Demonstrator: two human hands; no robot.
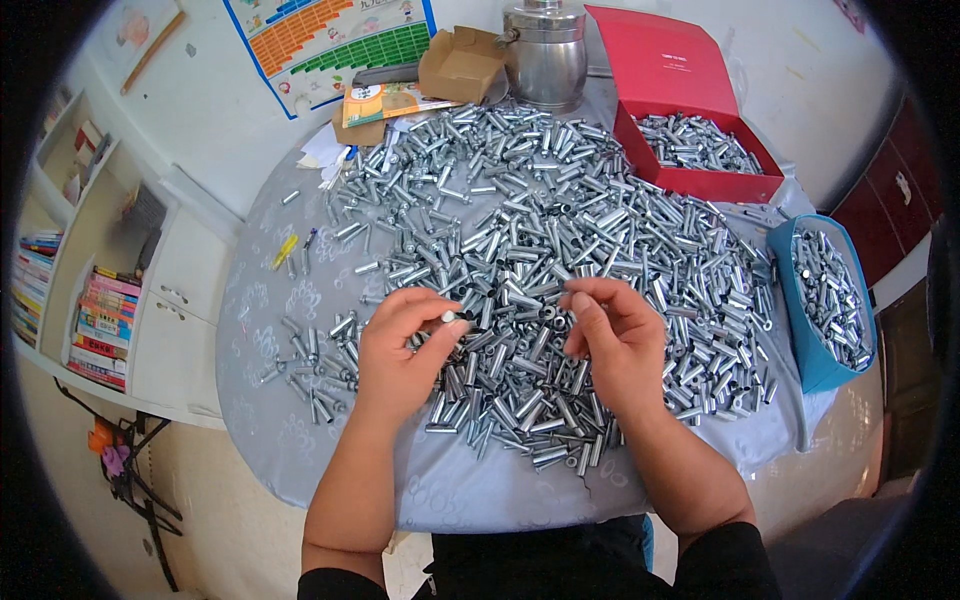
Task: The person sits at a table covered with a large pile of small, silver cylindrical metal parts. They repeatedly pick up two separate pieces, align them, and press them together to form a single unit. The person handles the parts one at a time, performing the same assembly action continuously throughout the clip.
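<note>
A wide heap of shiny metal sleeves and bolts (520, 235) covers the table. Over its near part, my left hand (400, 345) pinches a metal sleeve (449, 317) between thumb and forefinger, one pale round end showing. To the right, my right hand (622, 345) is closed, its thumb bent toward the forefinger above the heap. Whatever sits at its fingertips is too small to tell apart from the metal behind. A gap separates the two hands.
An open red box (700, 185) at the back right and a blue fabric bin (805, 345) at the right edge hold more metal pieces. A steel pot (545, 60), a cardboard box (460, 65) and papers stand behind the heap. A yellow pen (285, 251) lies left on the grey tablecloth (265, 400).
</note>
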